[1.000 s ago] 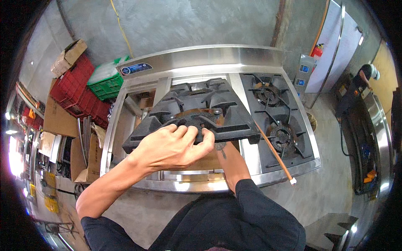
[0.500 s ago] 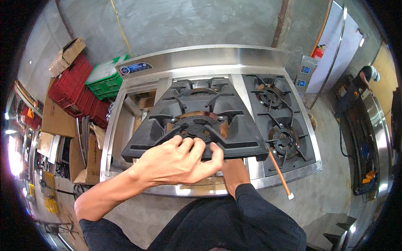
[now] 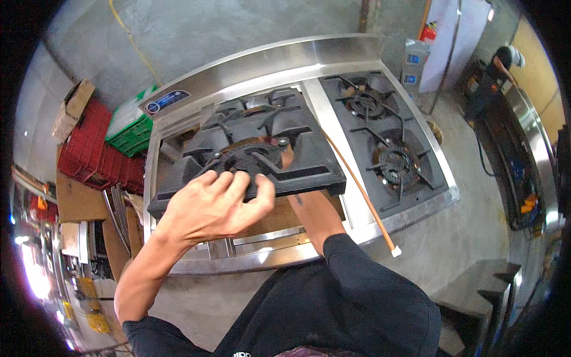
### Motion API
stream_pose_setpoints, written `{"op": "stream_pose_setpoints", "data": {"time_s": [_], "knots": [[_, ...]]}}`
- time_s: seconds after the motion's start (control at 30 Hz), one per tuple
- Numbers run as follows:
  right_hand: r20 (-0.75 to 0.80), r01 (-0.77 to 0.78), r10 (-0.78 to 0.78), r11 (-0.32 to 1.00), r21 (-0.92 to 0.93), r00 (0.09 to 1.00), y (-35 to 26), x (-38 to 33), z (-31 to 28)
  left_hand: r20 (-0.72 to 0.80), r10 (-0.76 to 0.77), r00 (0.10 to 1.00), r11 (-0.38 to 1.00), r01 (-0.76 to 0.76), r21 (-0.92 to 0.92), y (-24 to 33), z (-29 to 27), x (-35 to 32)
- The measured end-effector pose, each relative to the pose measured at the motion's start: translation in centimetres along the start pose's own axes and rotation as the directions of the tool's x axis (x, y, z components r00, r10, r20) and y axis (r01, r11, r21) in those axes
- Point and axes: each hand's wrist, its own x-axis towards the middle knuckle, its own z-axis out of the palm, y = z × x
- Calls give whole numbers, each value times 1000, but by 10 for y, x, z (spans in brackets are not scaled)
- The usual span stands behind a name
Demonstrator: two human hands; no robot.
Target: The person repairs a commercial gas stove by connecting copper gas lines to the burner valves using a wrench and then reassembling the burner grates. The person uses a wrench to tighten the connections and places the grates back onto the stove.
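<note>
A black cast-iron burner grate (image 3: 238, 140) with two burner openings is raised at its near edge above the left part of a steel gas range (image 3: 267, 256). My left hand (image 3: 211, 202) is closed over that edge, its fingertips hooked into the front burner opening. Beneath the grate reaches my right forearm (image 3: 315, 214); the right hand itself is hidden under it. A thin brown stick with a white tip (image 3: 375, 214) lies slanting over the steel strip right of the grate. Another black double-burner grate (image 3: 386, 143) sits flat in the range's right bay.
Red crates (image 3: 95, 146), a green crate (image 3: 129, 134) and cardboard (image 3: 86, 190) stand at the left. Behind the range is a grey wall (image 3: 238, 30). A person (image 3: 502, 62) is at the far right, by another steel unit (image 3: 535, 143). Dark metal parts (image 3: 476, 303) lie at lower right.
The raised grate and my left hand have shifted left and up in the picture, and the whole view has turned. More of my right forearm and the open bay under the grate now shows.
</note>
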Motion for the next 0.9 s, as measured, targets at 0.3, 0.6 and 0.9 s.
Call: {"op": "stream_pose_setpoints", "data": {"time_s": [0.3, 0.6, 0.9], "knots": [[5, 51, -51, 998, -42, 999, -5, -2, 9, 80, -18, 997, 997, 24, -76, 1, -4, -5], [24, 90, -88, 993, -76, 996, -2, -12, 17, 57, -142, 988, 989, 144, -28, 5, 6, -6], [154, 135, -107, 973, -189, 982, -4, -54, 23, 60, -174, 983, 982, 178, -63, 10, 7, -9]]}}
